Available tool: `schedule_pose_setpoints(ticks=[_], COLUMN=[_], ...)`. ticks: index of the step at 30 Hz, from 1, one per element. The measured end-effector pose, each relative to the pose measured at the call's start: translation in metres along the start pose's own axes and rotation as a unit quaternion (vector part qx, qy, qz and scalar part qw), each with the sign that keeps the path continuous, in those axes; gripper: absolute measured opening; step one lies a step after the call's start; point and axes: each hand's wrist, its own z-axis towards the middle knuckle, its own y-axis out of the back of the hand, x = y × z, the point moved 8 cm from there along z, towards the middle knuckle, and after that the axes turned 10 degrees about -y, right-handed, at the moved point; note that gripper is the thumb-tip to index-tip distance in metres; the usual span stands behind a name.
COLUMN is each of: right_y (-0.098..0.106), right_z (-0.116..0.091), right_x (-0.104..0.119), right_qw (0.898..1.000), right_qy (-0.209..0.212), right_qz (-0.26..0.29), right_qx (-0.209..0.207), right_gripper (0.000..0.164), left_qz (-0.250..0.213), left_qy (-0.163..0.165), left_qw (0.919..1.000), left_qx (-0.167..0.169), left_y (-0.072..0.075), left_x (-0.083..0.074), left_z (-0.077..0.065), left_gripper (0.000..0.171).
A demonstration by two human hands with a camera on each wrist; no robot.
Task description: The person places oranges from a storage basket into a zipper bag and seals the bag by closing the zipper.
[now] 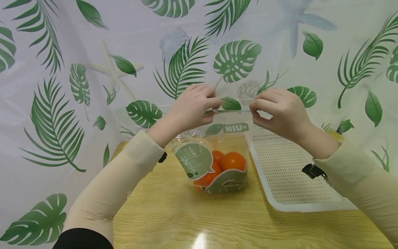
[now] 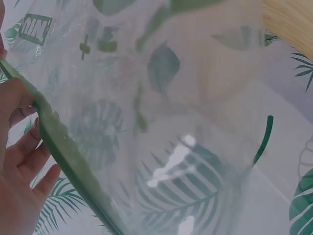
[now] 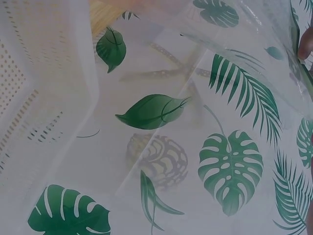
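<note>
A clear plastic zip bag [image 1: 214, 141] with green print and the letters NIU+ stands upright on the table. Several orange-red round fruits, perhaps tomatoes [image 1: 234, 161], lie in its bottom. My left hand [image 1: 196, 105] pinches the bag's green top edge near its middle. At the right end of that same edge, my right hand [image 1: 278, 110] pinches the corner between thumb and fingertips. In the left wrist view the green zip strip [image 2: 68, 161] runs between the thumb and fingers. Only fingertips [image 3: 307, 46] of the right hand show at the edge of the right wrist view.
A white perforated plastic basket [image 1: 292, 169] sits right of the bag, partly under the right forearm. The wooden table [image 1: 161, 214] reaches toward me. Behind it hangs a white leaf-patterned sheet [image 1: 124, 45].
</note>
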Motion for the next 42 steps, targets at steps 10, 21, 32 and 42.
schedule_pose_setpoints(ticks=[10,21,32,42], right_y=[0.000,-0.001,0.000,0.000], right_z=[0.000,0.000,-0.002,-0.003], right_x=[0.001,0.001,-0.001,-0.002], right_qw=[1.000,1.000,1.000,1.000], right_qy=[0.001,0.010,0.011,0.008], right_qz=[-0.012,-0.011,-0.012,-0.012], right_qx=[-0.003,0.003,0.002,0.002], right_gripper=[0.020,0.018,0.019,0.019], left_qz=[0.017,0.019,0.022,0.017], left_qy=[-0.006,0.011,0.022,0.040], left_qw=[0.9998,0.9997,0.9995,0.9989], left_qx=[-0.011,-0.011,0.004,0.019], left_y=[0.000,-0.001,-0.004,-0.004], left_x=[0.002,0.009,0.016,0.022], left_z=[-0.010,-0.026,-0.037,-0.051], left_gripper=[0.008,0.009,0.007,0.009])
